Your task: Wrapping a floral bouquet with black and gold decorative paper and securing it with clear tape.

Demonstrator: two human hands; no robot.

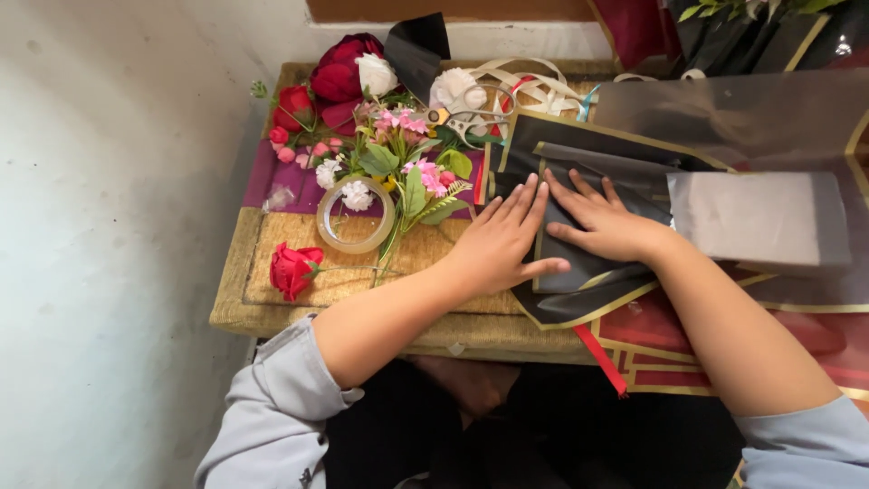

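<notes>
1. Both hands, left hand (501, 243) and right hand (605, 223), lay open, pressing the black gold-edged wrapping sheet (579, 272) flat on the desk (272, 299).
2. Folding seemed underway; the loose flowers (398, 154) beyond the left hand lay unwrapped.

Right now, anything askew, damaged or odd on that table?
Nothing looks damaged or spilled. The black gold-edged wrapping sheets overhang the table's front edge, with the left hand and right hand pressing them flat. One red rose lies apart from the flower pile, beside the tape roll.
</notes>
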